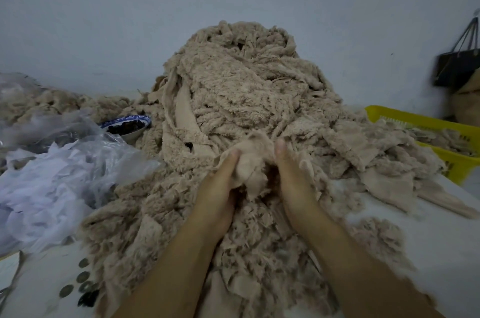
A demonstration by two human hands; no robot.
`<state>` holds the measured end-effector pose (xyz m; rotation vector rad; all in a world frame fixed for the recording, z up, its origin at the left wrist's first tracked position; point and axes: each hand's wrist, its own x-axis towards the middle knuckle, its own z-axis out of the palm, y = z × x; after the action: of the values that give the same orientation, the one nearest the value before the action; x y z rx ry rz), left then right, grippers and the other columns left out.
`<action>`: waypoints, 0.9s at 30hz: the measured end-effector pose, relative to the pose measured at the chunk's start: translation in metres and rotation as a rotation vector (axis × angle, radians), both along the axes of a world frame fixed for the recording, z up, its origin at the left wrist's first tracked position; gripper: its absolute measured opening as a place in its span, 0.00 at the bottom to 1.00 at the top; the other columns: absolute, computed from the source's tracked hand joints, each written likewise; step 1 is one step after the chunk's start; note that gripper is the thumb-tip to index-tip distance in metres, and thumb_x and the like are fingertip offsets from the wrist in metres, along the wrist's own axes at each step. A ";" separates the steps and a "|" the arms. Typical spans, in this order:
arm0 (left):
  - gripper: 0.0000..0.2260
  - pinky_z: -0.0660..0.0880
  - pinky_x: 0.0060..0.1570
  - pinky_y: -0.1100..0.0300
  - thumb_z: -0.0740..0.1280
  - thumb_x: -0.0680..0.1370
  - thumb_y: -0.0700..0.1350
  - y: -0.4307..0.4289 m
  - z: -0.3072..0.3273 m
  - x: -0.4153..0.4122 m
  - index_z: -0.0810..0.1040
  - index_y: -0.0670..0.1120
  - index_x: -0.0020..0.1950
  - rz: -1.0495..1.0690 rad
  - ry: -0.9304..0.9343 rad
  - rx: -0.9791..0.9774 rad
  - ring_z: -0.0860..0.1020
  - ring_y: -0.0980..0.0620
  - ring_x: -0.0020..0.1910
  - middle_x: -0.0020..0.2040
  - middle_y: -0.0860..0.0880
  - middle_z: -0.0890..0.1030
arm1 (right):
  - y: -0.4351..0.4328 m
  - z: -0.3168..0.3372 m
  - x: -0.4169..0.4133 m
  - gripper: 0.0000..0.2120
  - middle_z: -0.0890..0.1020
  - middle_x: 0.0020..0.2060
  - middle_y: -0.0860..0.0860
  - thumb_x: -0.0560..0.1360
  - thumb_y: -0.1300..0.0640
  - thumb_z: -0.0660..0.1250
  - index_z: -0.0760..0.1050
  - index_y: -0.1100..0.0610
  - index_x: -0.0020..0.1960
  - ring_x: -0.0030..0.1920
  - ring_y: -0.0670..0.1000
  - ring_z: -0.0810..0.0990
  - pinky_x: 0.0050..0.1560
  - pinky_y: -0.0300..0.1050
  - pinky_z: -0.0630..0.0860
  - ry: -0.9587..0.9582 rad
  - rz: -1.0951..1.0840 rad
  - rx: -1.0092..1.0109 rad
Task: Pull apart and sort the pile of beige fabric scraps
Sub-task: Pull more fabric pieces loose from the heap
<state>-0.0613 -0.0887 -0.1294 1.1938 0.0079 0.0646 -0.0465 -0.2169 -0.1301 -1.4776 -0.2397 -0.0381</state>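
A tall pile of beige fabric scraps (241, 84), fluffy and frayed, rises in the middle against the wall and spills toward me. At its near foot a smooth beige scrap (250, 162) is bunched up between my two hands. My left hand (217, 188) grips its left side, thumb up against the cloth. My right hand (296, 182) holds its right side, thumb raised at the scrap's top edge. My fingers are buried in the fabric and hidden. More beige scraps (52, 102) lie at the far left.
Crumpled clear plastic and white tissue (52, 182) fill the left. A blue-rimmed bowl (127, 124) with dark pieces sits beside the pile. A yellow basket (446, 136) with scraps stands at right, a dark bag (457, 66) hangs behind it. Coins (83, 277) lie front left on the white table (428, 239).
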 end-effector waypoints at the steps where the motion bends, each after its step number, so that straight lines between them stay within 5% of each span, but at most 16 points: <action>1: 0.19 0.77 0.58 0.50 0.68 0.76 0.56 0.000 0.000 0.000 0.86 0.42 0.55 0.015 0.023 -0.042 0.84 0.45 0.56 0.55 0.41 0.85 | 0.002 -0.003 -0.001 0.38 0.83 0.56 0.46 0.68 0.20 0.55 0.76 0.48 0.62 0.57 0.41 0.81 0.58 0.41 0.76 -0.032 0.006 -0.115; 4: 0.21 0.80 0.53 0.51 0.69 0.74 0.59 -0.006 -0.001 -0.002 0.86 0.43 0.54 0.032 0.035 -0.038 0.85 0.45 0.54 0.53 0.41 0.86 | 0.006 -0.009 -0.003 0.22 0.81 0.42 0.44 0.74 0.29 0.59 0.74 0.47 0.48 0.40 0.34 0.79 0.39 0.28 0.73 -0.079 -0.053 -0.365; 7: 0.20 0.82 0.46 0.56 0.69 0.76 0.56 -0.006 -0.001 0.000 0.85 0.40 0.54 0.100 0.038 -0.104 0.85 0.45 0.51 0.51 0.41 0.86 | 0.006 -0.009 -0.003 0.38 0.85 0.48 0.56 0.70 0.26 0.56 0.80 0.60 0.53 0.51 0.50 0.83 0.57 0.49 0.79 -0.071 -0.023 -0.295; 10: 0.17 0.80 0.52 0.52 0.66 0.81 0.52 -0.006 -0.006 0.007 0.82 0.39 0.58 0.119 0.106 -0.186 0.85 0.45 0.52 0.53 0.41 0.86 | 0.009 -0.007 -0.007 0.39 0.82 0.53 0.64 0.71 0.28 0.59 0.78 0.64 0.55 0.55 0.62 0.81 0.60 0.62 0.76 -0.063 0.060 -0.182; 13: 0.16 0.80 0.41 0.59 0.63 0.83 0.50 0.001 -0.006 0.014 0.79 0.39 0.60 0.180 0.191 -0.346 0.84 0.49 0.41 0.51 0.43 0.84 | 0.009 -0.009 -0.003 0.25 0.83 0.31 0.54 0.77 0.35 0.60 0.81 0.51 0.33 0.38 0.51 0.84 0.49 0.44 0.80 -0.088 0.066 -0.130; 16: 0.10 0.73 0.28 0.66 0.64 0.83 0.47 0.019 -0.001 0.020 0.78 0.42 0.58 0.323 0.210 -0.538 0.74 0.55 0.33 0.42 0.48 0.79 | -0.006 -0.006 0.006 0.32 0.71 0.19 0.46 0.82 0.43 0.58 0.70 0.50 0.21 0.24 0.46 0.74 0.35 0.33 0.75 -0.063 -0.026 0.000; 20: 0.14 0.80 0.44 0.59 0.66 0.80 0.48 0.010 -0.002 0.013 0.80 0.40 0.59 0.175 0.076 -0.344 0.83 0.50 0.45 0.51 0.45 0.84 | -0.011 -0.010 0.009 0.21 0.74 0.22 0.43 0.81 0.50 0.63 0.71 0.47 0.29 0.23 0.42 0.71 0.27 0.33 0.69 -0.079 -0.079 -0.141; 22: 0.15 0.81 0.53 0.52 0.68 0.77 0.49 0.001 -0.002 0.007 0.84 0.40 0.57 0.081 0.008 -0.238 0.84 0.45 0.54 0.55 0.41 0.85 | -0.006 -0.009 0.008 0.12 0.79 0.29 0.40 0.80 0.48 0.63 0.76 0.50 0.39 0.31 0.42 0.78 0.31 0.29 0.72 -0.035 -0.040 -0.078; 25: 0.08 0.81 0.44 0.60 0.69 0.75 0.46 0.000 0.001 0.000 0.88 0.48 0.45 -0.042 -0.078 -0.146 0.85 0.50 0.49 0.49 0.45 0.87 | -0.005 -0.006 0.008 0.25 0.87 0.49 0.49 0.80 0.37 0.57 0.86 0.53 0.52 0.52 0.46 0.85 0.47 0.35 0.80 0.085 0.156 0.211; 27: 0.09 0.79 0.40 0.64 0.69 0.77 0.45 0.000 0.003 -0.004 0.88 0.52 0.40 -0.067 -0.130 0.001 0.85 0.56 0.43 0.42 0.51 0.87 | -0.010 -0.003 0.005 0.24 0.87 0.47 0.52 0.77 0.34 0.61 0.86 0.51 0.51 0.51 0.48 0.86 0.44 0.37 0.81 0.123 0.214 0.295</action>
<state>-0.0657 -0.0891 -0.1266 1.1885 -0.1464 0.0833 -0.0413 -0.2272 -0.1333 -1.1505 -0.2784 0.1828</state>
